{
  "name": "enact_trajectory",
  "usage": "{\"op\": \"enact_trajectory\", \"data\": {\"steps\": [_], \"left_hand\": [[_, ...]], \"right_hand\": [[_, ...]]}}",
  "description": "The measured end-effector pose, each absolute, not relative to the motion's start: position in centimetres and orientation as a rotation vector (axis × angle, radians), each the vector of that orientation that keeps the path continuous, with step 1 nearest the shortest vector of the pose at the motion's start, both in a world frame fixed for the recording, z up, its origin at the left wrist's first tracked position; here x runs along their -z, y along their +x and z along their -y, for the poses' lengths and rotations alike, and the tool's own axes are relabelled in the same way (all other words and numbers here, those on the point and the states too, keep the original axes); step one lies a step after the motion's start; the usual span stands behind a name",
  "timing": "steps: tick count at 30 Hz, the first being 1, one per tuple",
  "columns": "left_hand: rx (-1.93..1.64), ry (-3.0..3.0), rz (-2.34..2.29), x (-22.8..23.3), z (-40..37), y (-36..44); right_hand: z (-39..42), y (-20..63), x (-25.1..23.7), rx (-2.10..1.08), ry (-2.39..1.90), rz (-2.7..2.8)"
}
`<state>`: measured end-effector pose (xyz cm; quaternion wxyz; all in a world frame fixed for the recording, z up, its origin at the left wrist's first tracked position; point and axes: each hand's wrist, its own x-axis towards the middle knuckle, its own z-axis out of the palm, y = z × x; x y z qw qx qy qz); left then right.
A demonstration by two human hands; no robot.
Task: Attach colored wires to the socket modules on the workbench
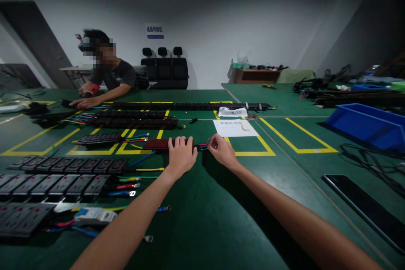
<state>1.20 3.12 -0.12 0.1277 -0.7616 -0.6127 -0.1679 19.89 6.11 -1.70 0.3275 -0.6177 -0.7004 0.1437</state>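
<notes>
My left hand [181, 154] lies closed over the right end of a dark red socket strip [156, 144] on the green table [202, 219]. My right hand [222, 150] pinches the bundle of coloured wires [203, 145] that comes out of that end of the strip. The two hands are a short way apart, with the wires stretched between them. A white sheet of paper [235, 128] lies just beyond my right hand.
Several black socket strips [68, 165] with coloured leads lie in rows on the left. Long strips [190, 106] cross the far table, where another person [104, 74] sits and works. A blue bin [367, 124] and a black panel [367, 209] are at right. Yellow tape marks boxes.
</notes>
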Motion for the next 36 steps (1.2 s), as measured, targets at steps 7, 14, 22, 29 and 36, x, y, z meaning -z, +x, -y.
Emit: {"op": "enact_trajectory", "data": {"steps": [7, 14, 22, 29, 36], "left_hand": [[0.509, -2.233, 1.778, 0.2, -3.0, 1.2], [0.497, -2.242, 1.782, 0.1, -3.0, 1.1], [0.415, -2.271, 1.795, -0.2, -3.3, 0.9], [0.099, -2.39, 1.89, -3.6, -3.4, -1.0], [-0.198, -2.513, 1.829, -5.4, -4.6, -2.2]], "right_hand": [[-5.5, 19.8, 1.0, -0.335, -1.732, 1.908], [-5.8, 21.6, 0.7, -0.196, -1.826, 2.027], [-6.7, 23.2, 1.4, -0.211, -1.885, 1.93], [-6.6, 22.8, 1.0, -0.193, -1.884, 2.008], [-6.3, 22.7, 0.7, -0.202, -1.831, 2.014]]}}
